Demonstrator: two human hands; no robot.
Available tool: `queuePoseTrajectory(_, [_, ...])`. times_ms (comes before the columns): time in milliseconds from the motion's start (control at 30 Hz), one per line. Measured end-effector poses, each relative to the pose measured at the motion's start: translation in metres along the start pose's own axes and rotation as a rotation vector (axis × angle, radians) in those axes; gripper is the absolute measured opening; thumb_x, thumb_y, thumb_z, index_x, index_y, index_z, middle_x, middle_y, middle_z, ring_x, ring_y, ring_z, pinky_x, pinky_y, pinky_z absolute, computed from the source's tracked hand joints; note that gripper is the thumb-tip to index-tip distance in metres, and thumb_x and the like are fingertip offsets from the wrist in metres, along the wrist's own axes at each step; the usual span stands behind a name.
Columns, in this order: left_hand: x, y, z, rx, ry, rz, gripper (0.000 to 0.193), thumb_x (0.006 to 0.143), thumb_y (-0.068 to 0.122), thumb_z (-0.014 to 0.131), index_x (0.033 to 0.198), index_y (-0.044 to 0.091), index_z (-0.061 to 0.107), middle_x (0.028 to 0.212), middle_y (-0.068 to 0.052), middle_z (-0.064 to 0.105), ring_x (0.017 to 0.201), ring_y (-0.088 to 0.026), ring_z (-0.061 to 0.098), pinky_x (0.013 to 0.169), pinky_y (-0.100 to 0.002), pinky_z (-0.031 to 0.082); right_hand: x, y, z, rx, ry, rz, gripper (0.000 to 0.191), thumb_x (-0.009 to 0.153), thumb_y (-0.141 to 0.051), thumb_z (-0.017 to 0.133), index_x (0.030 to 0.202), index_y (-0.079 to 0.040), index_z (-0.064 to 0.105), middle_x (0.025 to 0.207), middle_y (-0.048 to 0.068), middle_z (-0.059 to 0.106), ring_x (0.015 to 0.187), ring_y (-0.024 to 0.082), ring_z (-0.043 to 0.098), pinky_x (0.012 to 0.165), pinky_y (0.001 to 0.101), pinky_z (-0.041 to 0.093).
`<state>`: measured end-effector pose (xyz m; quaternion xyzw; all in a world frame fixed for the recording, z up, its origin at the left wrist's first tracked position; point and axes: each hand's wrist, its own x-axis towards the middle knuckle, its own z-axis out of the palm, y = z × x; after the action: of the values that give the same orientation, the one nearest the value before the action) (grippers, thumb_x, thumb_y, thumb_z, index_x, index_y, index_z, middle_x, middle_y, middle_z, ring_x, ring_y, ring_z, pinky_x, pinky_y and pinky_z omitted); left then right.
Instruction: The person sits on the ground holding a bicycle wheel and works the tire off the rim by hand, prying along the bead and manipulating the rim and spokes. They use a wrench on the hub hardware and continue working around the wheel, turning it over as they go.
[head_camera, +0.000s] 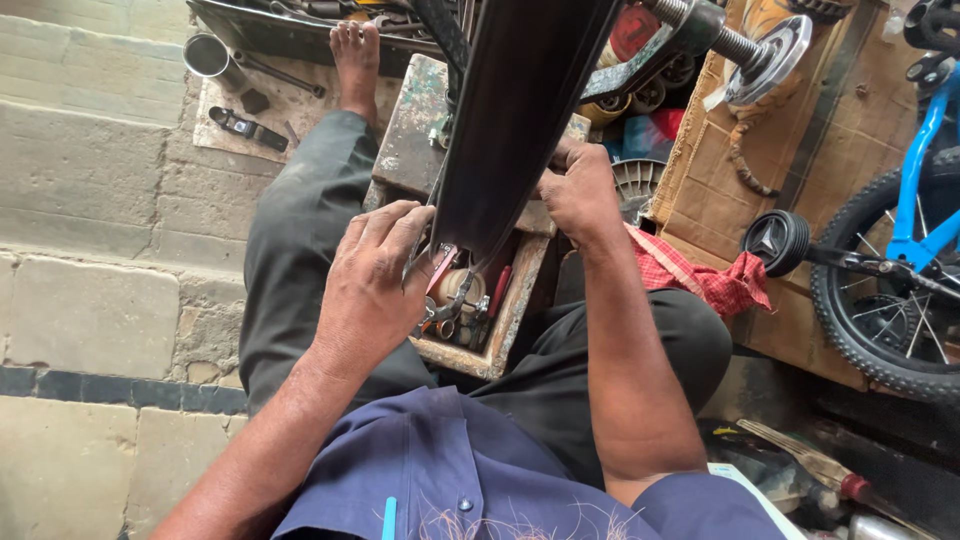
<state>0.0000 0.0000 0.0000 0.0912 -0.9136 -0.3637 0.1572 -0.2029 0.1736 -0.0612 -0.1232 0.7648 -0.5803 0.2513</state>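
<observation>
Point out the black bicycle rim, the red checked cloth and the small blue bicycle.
black bicycle rim (515, 110), head view, middle of its inner face.
red checked cloth (700, 280), head view, on its folds.
small blue bicycle (915, 175), head view, on the blue fork.

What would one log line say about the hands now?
left hand: on rim edge | right hand: grips rim | below: toolbox | right: blue bike

The mudguard (510, 110) looks like glossy dark metal; the toolbox (515, 310) is rough worn wood, the rag (700, 280) checked red cloth.
</observation>
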Motion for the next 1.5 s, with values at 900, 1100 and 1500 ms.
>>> queuePoseTrajectory(900, [-0.037, 0.006, 0.122, 0.136, -0.052, -0.052, 0.037, 0.095, 0.010, 0.077, 0.129, 0.002, 0.067, 0.129, -0.018, 0.068, 0.121, -0.037, 0.064, 0.104, -0.045, 0.048, 0.021, 0.159, -0.022, -0.376, -0.041, -0.037, 0.033, 0.079, -0.016, 0.077, 0.111, -0.007, 0.077, 0.107, 0.014, 0.077, 0.097, 0.025, 0.075, 0.090, 0.0357, 0.056])
queuePoseTrajectory(1100, [-0.031, 0.036, 0.131, 0.134, -0.019, -0.016, 0.038, 0.097, 0.010, 0.078, 0.132, 0.000, 0.065, 0.132, -0.017, 0.069, 0.124, -0.033, 0.067, 0.106, -0.043, 0.052, 0.013, 0.144, -0.048, -0.306, -0.081, 0.075, 0.030, 0.082, -0.015, 0.079, 0.112, -0.010, 0.077, 0.109, 0.009, 0.077, 0.099, 0.021, 0.075, 0.094, 0.0357, 0.055])
queuePoseTrajectory(1500, [-0.037, 0.041, 0.139, -0.140, -0.028, -0.138, 0.029, 0.100, 0.002, 0.073, 0.127, -0.003, 0.063, 0.137, -0.016, 0.064, 0.129, -0.026, 0.065, 0.105, -0.035, 0.059, 0.006, 0.148, -0.049, -0.284, -0.039, 0.093, 0.027, 0.080, -0.015, 0.081, 0.107, -0.012, 0.079, 0.102, 0.010, 0.078, 0.093, 0.021, 0.076, 0.091, 0.0354, 0.057])
